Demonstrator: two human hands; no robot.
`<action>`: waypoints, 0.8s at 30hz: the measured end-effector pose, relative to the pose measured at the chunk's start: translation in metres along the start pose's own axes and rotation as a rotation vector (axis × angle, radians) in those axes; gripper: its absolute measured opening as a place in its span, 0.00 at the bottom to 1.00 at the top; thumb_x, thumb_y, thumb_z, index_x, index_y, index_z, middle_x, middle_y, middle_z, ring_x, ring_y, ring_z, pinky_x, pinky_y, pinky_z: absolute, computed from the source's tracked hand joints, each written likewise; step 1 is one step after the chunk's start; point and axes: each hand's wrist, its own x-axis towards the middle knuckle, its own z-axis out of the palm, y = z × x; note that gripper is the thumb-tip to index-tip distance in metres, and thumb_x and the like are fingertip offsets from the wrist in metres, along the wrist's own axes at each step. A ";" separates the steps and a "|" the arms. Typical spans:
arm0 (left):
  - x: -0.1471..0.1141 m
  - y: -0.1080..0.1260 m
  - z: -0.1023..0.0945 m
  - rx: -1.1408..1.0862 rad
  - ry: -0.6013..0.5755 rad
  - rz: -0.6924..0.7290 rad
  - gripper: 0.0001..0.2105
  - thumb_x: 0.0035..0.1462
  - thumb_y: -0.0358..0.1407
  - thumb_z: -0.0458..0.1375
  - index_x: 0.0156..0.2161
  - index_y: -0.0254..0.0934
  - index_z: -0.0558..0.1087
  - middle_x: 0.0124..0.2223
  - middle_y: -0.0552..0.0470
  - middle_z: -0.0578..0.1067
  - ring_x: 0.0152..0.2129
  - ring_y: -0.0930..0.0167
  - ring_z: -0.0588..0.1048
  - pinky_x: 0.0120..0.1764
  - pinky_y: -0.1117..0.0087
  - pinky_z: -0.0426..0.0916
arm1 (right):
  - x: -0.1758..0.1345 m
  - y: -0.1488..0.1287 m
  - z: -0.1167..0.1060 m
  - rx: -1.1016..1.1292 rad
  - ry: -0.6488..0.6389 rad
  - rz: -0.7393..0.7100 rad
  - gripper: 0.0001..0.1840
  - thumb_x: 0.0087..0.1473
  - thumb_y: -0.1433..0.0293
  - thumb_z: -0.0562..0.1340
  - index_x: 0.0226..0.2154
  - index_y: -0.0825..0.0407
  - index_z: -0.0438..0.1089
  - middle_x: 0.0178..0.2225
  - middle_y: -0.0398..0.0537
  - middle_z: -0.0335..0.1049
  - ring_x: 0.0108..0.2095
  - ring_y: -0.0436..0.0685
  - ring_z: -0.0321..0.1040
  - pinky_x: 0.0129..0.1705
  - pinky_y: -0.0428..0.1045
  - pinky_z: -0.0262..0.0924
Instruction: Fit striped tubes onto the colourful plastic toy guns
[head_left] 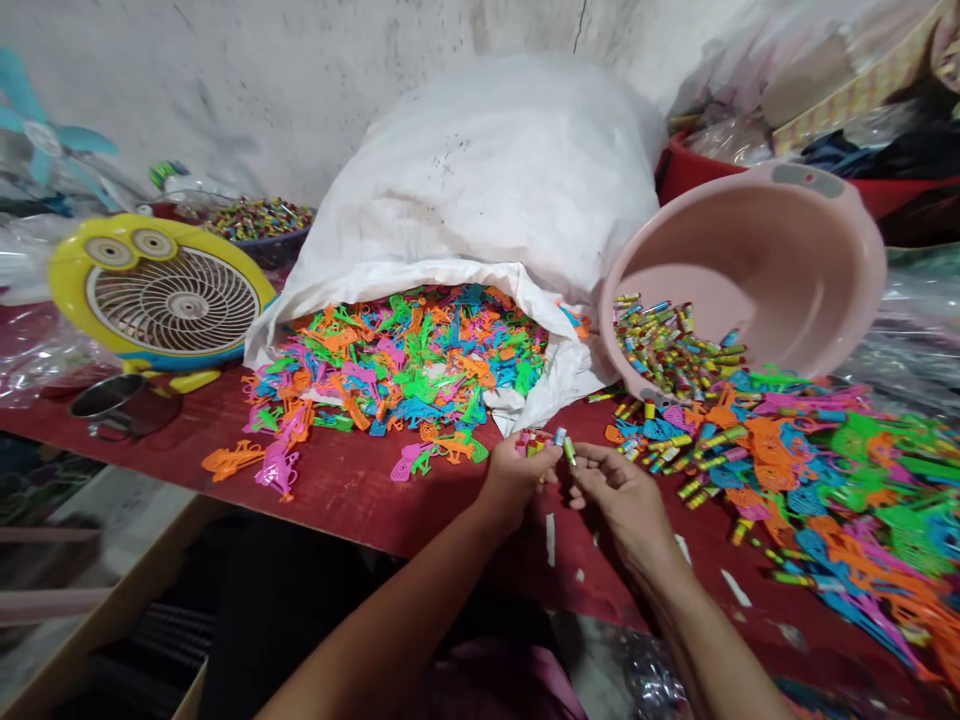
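My left hand (pixel 517 470) is closed around several small wrapped tubes (pixel 534 443), whose red, yellow and blue ends poke out above the fingers. Close beside it, my right hand (pixel 611 482) pinches one green-yellow tube (pixel 569 450) between thumb and fingers. Both hands are just above the red tabletop (pixel 450 520). Left of them lie a few loose plastic toy pieces (pixel 409 460) in pink, green and orange. Beyond, a white sack (pixel 495 170) lies with its mouth towards me, spilling many bright plastic pieces (pixel 420 360).
A pink basin (pixel 795 270) lies tipped on its side, wrapped tubes (pixel 667 345) spilling from it. Plastic pieces mixed with tubes (pixel 810 470) are heaped at right. A yellow fan (pixel 172 295) and a metal mug (pixel 124 405) stand at left. A red tub (pixel 892 195) is behind.
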 end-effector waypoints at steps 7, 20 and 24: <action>-0.008 0.003 0.003 -0.296 -0.041 -0.003 0.20 0.42 0.39 0.71 0.38 0.31 0.71 0.30 0.53 0.72 0.23 0.75 0.69 0.27 0.76 0.63 | -0.013 0.004 0.034 -0.488 0.138 -0.444 0.16 0.60 0.63 0.58 0.48 0.50 0.71 0.40 0.52 0.69 0.40 0.58 0.67 0.42 0.53 0.65; -0.023 0.025 -0.009 -0.344 -0.276 -0.243 0.21 0.35 0.35 0.73 0.37 0.30 0.75 0.30 0.48 0.77 0.26 0.70 0.74 0.32 0.72 0.66 | -0.005 -0.017 0.004 -0.885 -0.401 -0.708 0.50 0.54 0.64 0.66 0.69 0.43 0.38 0.69 0.53 0.42 0.68 0.65 0.40 0.66 0.65 0.44; -0.026 0.024 -0.010 -0.390 -0.348 -0.232 0.18 0.37 0.35 0.71 0.36 0.31 0.75 0.30 0.48 0.76 0.25 0.70 0.74 0.34 0.70 0.67 | 0.000 -0.013 0.009 -0.824 -0.399 -0.723 0.37 0.57 0.69 0.61 0.66 0.43 0.51 0.64 0.53 0.55 0.65 0.64 0.50 0.63 0.64 0.51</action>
